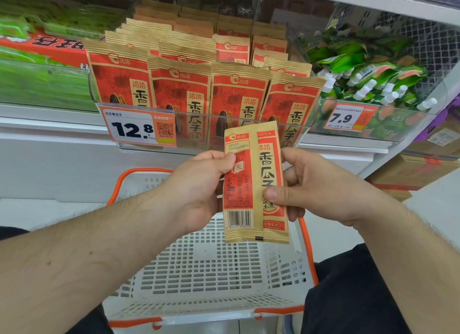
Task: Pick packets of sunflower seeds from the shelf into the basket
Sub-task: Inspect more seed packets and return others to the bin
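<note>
Held packet (255,181): a red and tan sunflower seed packet, upright, back side with barcode facing the camera, held above the basket and just in front of the shelf edge.
Left hand (199,191): grips the packet's left edge, thumb pressed on the upper front, the other fingers curled behind it.
Right hand (321,184): pinches the packet's right edge, thumb across the lower front, fingers wrapped behind.
Basket (211,313): white slotted plastic with an orange rim and handle, directly below the held packet; nothing can be seen lying in the part that shows.
Shelf packets (179,94): rows of the same red seed packets standing upright in a clear tray (249,132) on the shelf, above and behind the basket.
Price tag (139,128): orange and white, reading 12.8, on the tray's front, up and left of the basket.
Green pouches (368,69): piled in the next tray, up and right of the basket, with a 7.9 tag (347,118).
</note>
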`<state>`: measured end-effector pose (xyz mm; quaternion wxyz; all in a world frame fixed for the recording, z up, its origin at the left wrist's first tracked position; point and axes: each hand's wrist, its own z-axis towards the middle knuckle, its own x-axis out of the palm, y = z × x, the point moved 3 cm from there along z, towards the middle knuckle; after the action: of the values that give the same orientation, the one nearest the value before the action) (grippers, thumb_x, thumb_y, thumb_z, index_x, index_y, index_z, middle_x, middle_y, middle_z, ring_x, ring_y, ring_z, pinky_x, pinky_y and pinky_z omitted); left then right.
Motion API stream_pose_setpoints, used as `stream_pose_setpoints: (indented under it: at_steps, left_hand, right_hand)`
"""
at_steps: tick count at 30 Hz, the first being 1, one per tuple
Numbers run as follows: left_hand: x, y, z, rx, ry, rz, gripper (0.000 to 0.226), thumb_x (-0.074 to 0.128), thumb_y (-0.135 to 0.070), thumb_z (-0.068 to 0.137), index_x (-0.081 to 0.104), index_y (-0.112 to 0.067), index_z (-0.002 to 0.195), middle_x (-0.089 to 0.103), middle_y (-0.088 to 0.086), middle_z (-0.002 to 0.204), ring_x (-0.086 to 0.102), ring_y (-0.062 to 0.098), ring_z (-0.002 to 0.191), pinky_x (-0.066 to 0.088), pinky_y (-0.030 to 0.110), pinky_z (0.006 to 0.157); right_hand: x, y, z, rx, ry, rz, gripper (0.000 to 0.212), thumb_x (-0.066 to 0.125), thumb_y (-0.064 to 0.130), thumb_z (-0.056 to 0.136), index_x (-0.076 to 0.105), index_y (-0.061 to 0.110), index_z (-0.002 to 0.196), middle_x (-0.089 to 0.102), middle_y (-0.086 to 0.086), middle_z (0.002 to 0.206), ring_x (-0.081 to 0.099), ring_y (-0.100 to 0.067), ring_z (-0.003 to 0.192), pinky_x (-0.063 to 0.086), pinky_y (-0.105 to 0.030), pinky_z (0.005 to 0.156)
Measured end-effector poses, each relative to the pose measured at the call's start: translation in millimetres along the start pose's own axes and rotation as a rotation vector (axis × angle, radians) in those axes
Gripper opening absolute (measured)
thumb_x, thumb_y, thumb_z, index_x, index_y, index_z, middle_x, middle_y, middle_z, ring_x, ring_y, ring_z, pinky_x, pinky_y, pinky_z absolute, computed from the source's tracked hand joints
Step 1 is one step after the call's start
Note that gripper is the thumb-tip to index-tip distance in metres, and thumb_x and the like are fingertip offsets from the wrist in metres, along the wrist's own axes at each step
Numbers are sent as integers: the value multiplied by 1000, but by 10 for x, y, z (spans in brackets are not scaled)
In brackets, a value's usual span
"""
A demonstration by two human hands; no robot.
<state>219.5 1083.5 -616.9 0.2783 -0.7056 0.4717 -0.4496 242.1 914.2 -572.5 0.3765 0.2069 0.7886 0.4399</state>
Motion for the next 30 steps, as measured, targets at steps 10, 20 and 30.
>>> stream_pose_setpoints:
  at_steps: [10,20,30]
  left_hand:
    - [-28,43,70,-27,-10,-13,16,53,-24,100,63,-12,96,73,12,89,67,28,85,58,46,75]
    - [-27,17,11,82,-102,126,20,63,-27,96,48,-15,96,71,4,83,69,21,76,60,51,76]
    - [61,-14,-78,106,104,195,30,73,-23,83,44,-22,81,60,0,63,62,23,65,48,44,71]
  right_hand:
    - [81,44,-40,-10,125,-41,82,83,4,75,34,29,136,77,-9,99,73,-36,85,56,-48,65]
    - [260,118,-34,-44,20,-171,83,82,2,74,35,40,132,76,-3,81,72,-14,62,52,-21,51]
    - [197,97,12,-153,-100,-99,40,52,54,88,61,32,119,65,-2,68,61,-11,52,47,-23,51]
